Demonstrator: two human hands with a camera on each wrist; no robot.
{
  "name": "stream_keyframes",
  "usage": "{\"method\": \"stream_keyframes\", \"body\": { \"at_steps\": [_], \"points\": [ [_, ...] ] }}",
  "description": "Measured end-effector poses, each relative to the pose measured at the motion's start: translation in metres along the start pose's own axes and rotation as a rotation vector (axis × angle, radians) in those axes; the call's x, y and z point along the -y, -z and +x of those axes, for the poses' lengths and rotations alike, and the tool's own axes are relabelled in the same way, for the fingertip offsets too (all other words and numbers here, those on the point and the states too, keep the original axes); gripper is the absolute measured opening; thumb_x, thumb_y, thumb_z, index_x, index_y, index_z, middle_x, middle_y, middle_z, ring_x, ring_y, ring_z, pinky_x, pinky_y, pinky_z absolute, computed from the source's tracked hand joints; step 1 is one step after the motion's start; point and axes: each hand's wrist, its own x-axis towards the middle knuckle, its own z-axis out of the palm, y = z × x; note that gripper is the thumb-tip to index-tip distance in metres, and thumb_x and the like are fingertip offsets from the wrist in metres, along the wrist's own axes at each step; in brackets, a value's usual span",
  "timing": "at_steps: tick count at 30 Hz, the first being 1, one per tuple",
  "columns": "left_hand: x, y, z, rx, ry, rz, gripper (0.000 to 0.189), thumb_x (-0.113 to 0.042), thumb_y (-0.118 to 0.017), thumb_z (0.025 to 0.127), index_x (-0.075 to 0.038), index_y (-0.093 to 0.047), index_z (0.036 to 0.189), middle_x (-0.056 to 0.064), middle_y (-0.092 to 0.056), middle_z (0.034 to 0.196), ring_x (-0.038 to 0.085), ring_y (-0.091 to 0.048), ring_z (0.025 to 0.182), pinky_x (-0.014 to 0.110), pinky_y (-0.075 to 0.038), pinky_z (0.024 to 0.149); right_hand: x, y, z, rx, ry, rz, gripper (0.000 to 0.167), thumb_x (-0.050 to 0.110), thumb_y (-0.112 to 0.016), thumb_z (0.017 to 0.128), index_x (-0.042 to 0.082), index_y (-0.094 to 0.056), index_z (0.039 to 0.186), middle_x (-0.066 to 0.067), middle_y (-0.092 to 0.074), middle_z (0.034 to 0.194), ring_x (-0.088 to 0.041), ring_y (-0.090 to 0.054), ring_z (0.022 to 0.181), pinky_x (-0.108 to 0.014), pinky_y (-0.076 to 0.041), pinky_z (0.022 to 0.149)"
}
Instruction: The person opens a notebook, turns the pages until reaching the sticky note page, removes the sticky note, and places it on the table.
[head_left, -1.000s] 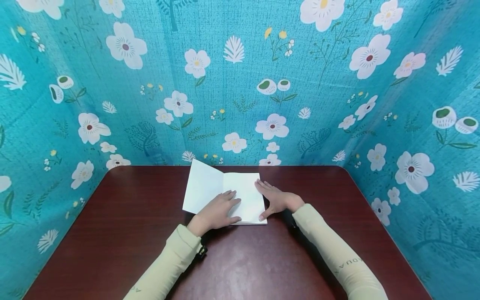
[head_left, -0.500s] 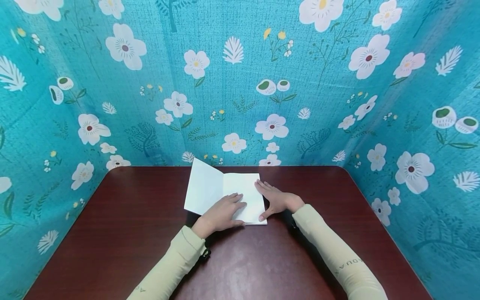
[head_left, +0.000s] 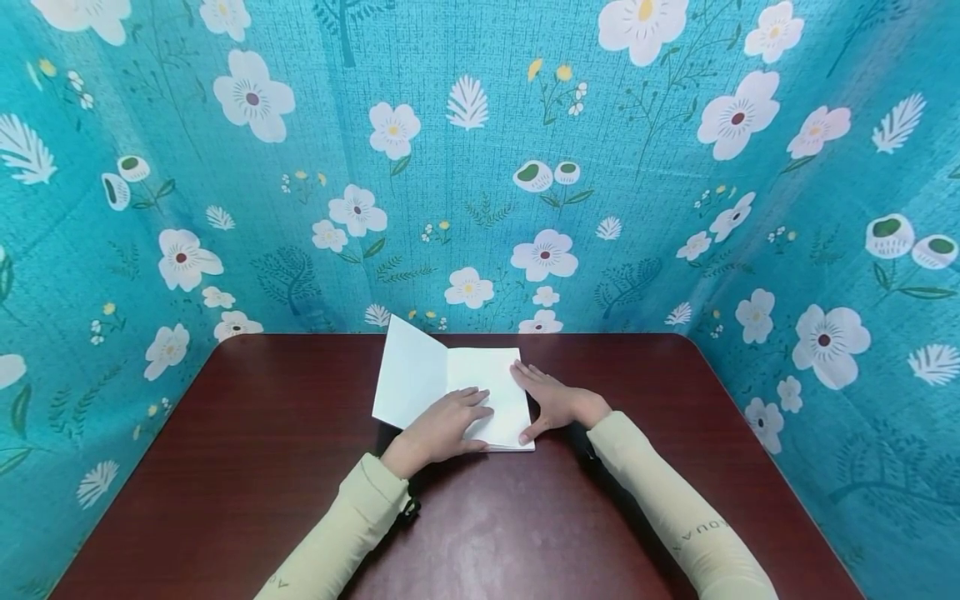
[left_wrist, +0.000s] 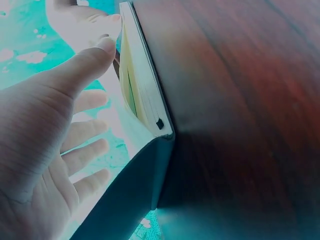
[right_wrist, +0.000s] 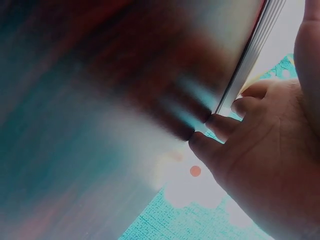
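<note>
A notebook [head_left: 491, 367] with blank white pages lies on the table, its left leaf and cover [head_left: 408, 367] tilted up off the surface. My left hand [head_left: 442, 425] reaches over the lower part of the right-hand page, fingers extended, thumb at the bottom edge. In the left wrist view, the left hand [left_wrist: 45, 135] has its fingers spread beside the page block, and the cover's dark outside [left_wrist: 132, 185] slopes away from the spine. Along the notebook's right edge rests my right hand [head_left: 553, 400], fingers stretched and thumb at the lower corner. Its fingertips [right_wrist: 200, 140] meet the tabletop beside the page edges.
The dark red-brown table [head_left: 480, 533] has rounded far corners. A teal curtain [head_left: 450, 225] printed with white flowers hangs behind it and at both sides. Dark wrist straps show under the light sleeves [head_left: 352, 517].
My left hand has slid right across the page, then stayed nearly in place. The raised left leaf has leaned a little further right. My right hand has barely moved.
</note>
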Motion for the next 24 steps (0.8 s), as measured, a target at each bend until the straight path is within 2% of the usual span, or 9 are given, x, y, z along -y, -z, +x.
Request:
{"method": "stream_keyframes", "body": {
  "at_steps": [12, 18, 24],
  "points": [
    [0.0044, -0.0002, -0.0029, -0.011, 0.027, -0.002, 0.054, -0.040, -0.077, 0.091, -0.008, -0.067, 0.134, 0.015, -0.054, 0.149, 0.031, -0.048, 0.142, 0.042, -0.038, 0.118, -0.0013, 0.0006, -0.0036, -0.020, 0.017, 0.049, 0.137, 0.061, -0.084, 0.073, 0.004, 0.001, 0.163, -0.016, 0.002, 0.171, -0.035, -0.002, 0.158, -0.054, -0.017, 0.125],
    [0.0074, 0.0038, -0.0059, -0.048, 0.013, -0.017, 0.054, -0.040, -0.077, 0.091, -0.007, -0.067, 0.133, 0.017, -0.055, 0.148, 0.032, -0.049, 0.141, 0.043, -0.039, 0.117, -0.0036, 0.0012, -0.0037, -0.026, 0.023, 0.057, 0.138, 0.061, -0.085, 0.072, 0.002, 0.000, 0.163, -0.017, 0.002, 0.171, -0.035, -0.003, 0.158, -0.054, -0.018, 0.125],
    [0.0096, 0.0086, -0.0096, -0.049, 0.023, -0.040, 0.057, -0.041, -0.077, 0.091, -0.007, -0.065, 0.136, 0.016, -0.053, 0.150, 0.031, -0.047, 0.142, 0.042, -0.038, 0.118, -0.0053, 0.0016, -0.0039, -0.030, 0.027, 0.038, 0.137, 0.059, -0.085, 0.073, 0.000, 0.000, 0.162, -0.019, 0.001, 0.171, -0.035, -0.003, 0.158, -0.053, -0.019, 0.125]
  ]
}}
